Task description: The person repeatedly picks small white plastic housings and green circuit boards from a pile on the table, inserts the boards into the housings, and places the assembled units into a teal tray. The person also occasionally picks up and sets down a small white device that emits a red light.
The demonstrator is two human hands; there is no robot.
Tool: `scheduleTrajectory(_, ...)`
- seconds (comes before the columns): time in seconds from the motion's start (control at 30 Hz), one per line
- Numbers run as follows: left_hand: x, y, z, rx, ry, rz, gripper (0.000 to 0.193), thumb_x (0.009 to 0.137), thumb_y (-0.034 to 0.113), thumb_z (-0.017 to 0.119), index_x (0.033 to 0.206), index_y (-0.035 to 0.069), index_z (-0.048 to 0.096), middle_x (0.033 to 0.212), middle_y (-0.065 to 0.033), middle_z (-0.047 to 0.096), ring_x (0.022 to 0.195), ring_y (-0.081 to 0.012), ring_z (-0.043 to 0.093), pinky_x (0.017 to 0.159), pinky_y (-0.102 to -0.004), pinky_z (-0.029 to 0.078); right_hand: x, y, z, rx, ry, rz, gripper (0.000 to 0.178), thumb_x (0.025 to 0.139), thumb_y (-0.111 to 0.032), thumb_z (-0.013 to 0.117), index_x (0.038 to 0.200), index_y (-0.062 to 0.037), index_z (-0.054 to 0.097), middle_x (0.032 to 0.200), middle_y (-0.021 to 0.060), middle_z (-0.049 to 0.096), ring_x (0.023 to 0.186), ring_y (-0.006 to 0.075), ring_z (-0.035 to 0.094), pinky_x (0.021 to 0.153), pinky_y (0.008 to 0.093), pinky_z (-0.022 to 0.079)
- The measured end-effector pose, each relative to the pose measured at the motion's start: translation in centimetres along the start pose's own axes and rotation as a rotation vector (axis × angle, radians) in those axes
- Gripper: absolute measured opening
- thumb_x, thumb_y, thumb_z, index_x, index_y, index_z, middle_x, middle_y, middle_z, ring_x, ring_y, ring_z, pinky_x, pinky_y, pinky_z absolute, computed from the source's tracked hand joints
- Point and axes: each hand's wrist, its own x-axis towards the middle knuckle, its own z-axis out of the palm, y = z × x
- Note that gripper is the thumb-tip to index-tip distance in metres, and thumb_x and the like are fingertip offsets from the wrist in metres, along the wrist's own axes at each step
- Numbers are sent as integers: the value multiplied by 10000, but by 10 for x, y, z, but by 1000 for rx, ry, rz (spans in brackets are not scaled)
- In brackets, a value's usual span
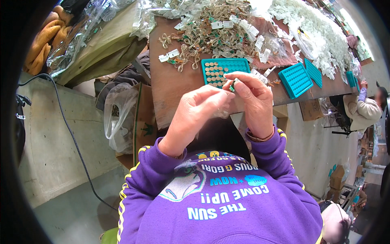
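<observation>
In front of my chest, my two hands meet over the near edge of the brown table. My right hand (256,97) pinches a small green circuit board (232,86) between thumb and fingertips. My left hand (197,112) is closed, its fingertips right beside that board; what they grip is hidden. A blurred, pale strand (221,112) hangs below the left fingers. Just beyond the hands lies a teal tray (237,64), its left part filled with rows of round, tan pieces. Behind it is a heap of coiled clear cables (211,38) with small green and orange parts.
Stacked teal trays (295,80) lie at the right, near a large spread of white plastic pieces (315,34). A plastic bag (118,110) and a cardboard box (144,122) stand left of the table (172,95). Another person (363,112) is at the far right.
</observation>
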Motion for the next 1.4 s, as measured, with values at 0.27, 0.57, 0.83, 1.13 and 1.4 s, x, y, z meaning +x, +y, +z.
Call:
scheduleTrajectory(0.27, 5, -11, -8, -560, -174, -265, 207, 938, 201, 590, 1008, 13, 639, 934, -25, 617, 875, -131, 595, 871, -333, 496, 2, -2, -1, -34, -41, 40, 189, 935, -74, 581, 1078, 22, 657, 1052, 91, 666, 880, 127, 630, 781, 254, 509)
scheduleTrajectory(0.57, 2, -34, -6, -827, -352, -308, 208, 927, 236, 609, 1040, 64, 575, 1038, -54, 633, 1017, -239, 619, 891, -450, 497, 3, 3, 0, 138, -68, 85, 188, 941, -65, 562, 1072, 37, 650, 1047, 89, 660, 878, 121, 617, 773, 251, 503)
scheduleTrajectory(0.83, -1, -18, -2, -395, -199, -201, 110, 928, 128, 566, 909, 19, 573, 888, -109, 650, 920, -231, 661, 846, -367, 533, 2, -5, 0, -121, -69, 22, 191, 933, -66, 560, 1061, 38, 656, 994, 89, 658, 865, 135, 610, 796, 267, 489)
scheduleTrajectory(1.13, -6, -8, 6, -165, 70, -3, 190, 919, 111, 612, 1021, -44, 649, 934, -82, 683, 883, -119, 637, 812, -254, 509, 6, -10, 0, -273, -73, 6, 161, 866, -59, 641, 1011, -14, 694, 919, 64, 673, 803, 111, 596, 721, 244, 480)
scheduleTrajectory(1.4, -7, -7, 14, 110, 224, 144, 153, 898, 72, 619, 978, -48, 667, 861, -60, 702, 800, -90, 652, 722, -211, 520, 6, -7, 4, -524, -61, -202, 168, 809, -42, 665, 972, -28, 702, 795, 79, 648, 698, 164, 597, 647, 265, 480)
